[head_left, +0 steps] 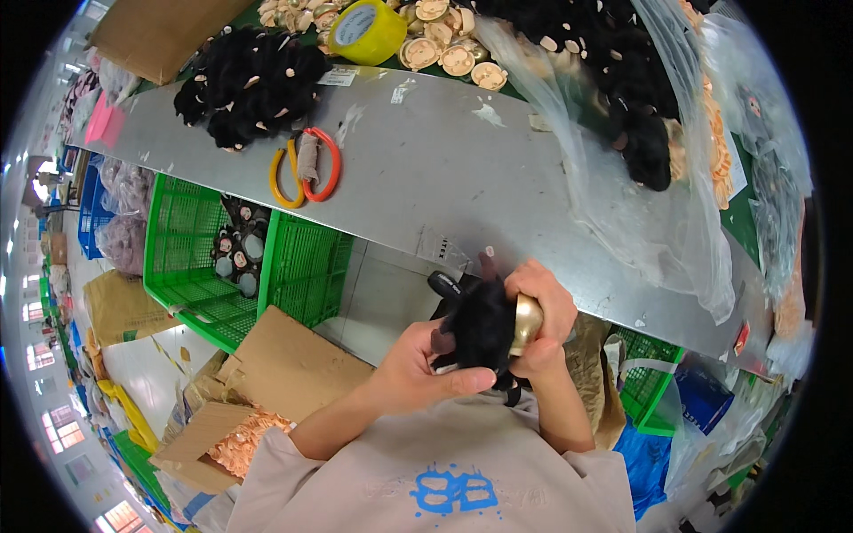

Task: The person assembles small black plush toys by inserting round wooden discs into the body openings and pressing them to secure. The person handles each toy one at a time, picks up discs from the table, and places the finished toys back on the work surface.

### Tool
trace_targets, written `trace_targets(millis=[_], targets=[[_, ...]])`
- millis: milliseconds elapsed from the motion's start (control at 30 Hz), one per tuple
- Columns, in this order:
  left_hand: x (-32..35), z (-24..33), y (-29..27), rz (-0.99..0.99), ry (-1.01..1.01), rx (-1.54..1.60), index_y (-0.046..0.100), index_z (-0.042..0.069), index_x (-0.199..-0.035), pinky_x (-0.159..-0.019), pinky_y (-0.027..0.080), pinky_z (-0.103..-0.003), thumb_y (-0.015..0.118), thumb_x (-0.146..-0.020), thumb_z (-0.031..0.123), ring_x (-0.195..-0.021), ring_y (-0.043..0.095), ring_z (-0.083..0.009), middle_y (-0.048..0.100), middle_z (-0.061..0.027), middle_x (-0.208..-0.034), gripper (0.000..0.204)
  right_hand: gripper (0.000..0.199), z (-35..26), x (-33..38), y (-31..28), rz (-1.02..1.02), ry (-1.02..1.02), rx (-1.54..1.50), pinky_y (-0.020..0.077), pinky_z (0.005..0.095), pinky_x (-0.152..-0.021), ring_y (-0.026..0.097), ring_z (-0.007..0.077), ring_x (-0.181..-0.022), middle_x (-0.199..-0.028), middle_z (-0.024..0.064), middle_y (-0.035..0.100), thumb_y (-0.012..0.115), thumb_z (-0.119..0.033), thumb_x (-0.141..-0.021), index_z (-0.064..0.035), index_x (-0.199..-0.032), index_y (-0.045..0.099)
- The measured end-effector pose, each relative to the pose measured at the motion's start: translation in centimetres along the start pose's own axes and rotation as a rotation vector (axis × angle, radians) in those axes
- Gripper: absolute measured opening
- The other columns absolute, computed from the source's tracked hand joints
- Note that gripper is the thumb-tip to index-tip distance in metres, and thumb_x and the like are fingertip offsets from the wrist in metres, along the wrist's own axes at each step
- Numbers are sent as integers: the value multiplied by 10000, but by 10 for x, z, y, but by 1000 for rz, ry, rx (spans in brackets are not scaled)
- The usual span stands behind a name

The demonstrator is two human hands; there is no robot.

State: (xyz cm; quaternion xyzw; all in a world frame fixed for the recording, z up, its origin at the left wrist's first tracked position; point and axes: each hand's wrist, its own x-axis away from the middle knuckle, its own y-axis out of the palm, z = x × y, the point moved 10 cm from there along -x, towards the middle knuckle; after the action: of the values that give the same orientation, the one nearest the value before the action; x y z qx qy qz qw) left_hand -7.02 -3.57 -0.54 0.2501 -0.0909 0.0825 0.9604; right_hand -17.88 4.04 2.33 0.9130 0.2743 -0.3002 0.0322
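Observation:
In front of my chest I hold a black plush piece (482, 324) with small brownish ears. My left hand (425, 366) is closed on its left side, thumb across the lower edge. A shiny gold, rounded piece (527, 325) is pressed against the plush's right side, with my right hand (549, 306) gripping it. The front of the gold piece is turned away from me, and where it meets the plush is partly hidden by my fingers. On the table beyond lie scissors (336, 164) with one red and one yellow handle, the middle wrapped in cloth.
A metal table (418, 151) spans ahead, bearing heaped black plush pieces (253, 84), yellow tape (369, 34), moulded face pieces (458, 59) and a clear plastic bag (577, 178). Below left stand a green crate (306, 275) and an open cardboard box (200, 440); another green crate (653, 373) is at right.

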Motion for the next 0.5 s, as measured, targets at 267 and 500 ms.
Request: trace_targets(millis=[267,500], targets=[[-4,11,-9,224,-9,12,649,-11,-1138,-766,493,-237,726,-937,141,-881,582,-59,668,-5,-983,264,510,-17,-1,-10,-2,-68,-23,354,304,-485,458,194,-543,-692,83,567,664,-479,-916,29,-905,622],[-7,9,-12,290,-13,-2,656,-23,-1144,-822,502,-251,713,-952,161,-908,581,-69,665,-11,-992,272,513,-18,-3,-19,59,-49,53,382,302,-507,475,195,-553,-741,80,629,770,-430,-844,52,-994,678]])
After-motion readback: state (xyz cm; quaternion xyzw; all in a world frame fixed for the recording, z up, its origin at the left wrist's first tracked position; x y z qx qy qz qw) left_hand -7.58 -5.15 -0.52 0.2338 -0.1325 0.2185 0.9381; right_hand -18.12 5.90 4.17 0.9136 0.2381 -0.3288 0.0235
